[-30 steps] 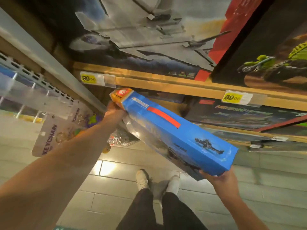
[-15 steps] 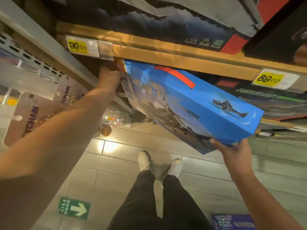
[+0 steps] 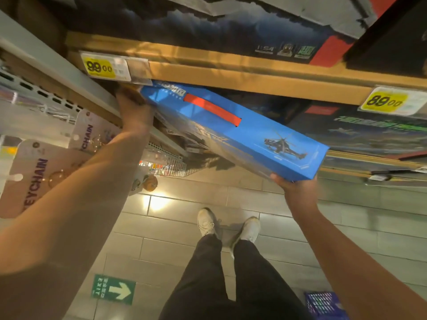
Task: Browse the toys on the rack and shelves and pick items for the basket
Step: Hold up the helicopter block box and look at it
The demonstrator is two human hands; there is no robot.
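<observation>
Floor: grey tiled floor (image 3: 184, 232) fills the lower part of the view, with a bright light reflection near the middle.
Shelf: long wooden shelf edge (image 3: 231, 72) runs across the top from left to right; large dark toy boxes (image 3: 208, 26) stand on it.
Toy box: long flat blue cardboard box (image 3: 242, 135) with a red strap handle and a small helicopter picture is held tilted just under the shelf edge, its left end higher and farther, its right end lower and nearer.
Person: two bare forearms reach up from the near side; black trousers (image 3: 219, 285) and pale shoes show below.
Left hand: the left hand (image 3: 135, 112) is at the upper left end of the box, pressed against it; the fingers are hidden behind the box, so I cannot tell how they close.
Right hand: the right hand (image 3: 298, 189) supports the lower right corner from beneath, with the fingers curled under the box edge.
Keychain cards: pale cards printed KEYCHAIN (image 3: 34, 179) hang on the rack at the left.
Basket: purple plastic basket (image 3: 323, 303) is on the floor at the near right, only partly in view.
Exit sign: green floor sticker with a white arrow (image 3: 113, 289) lies near left.
Price tags: yellow tag 99.00 (image 3: 99, 68) at left, yellow tag 89.00 (image 3: 384, 101) at right, both on the shelf edge.
</observation>
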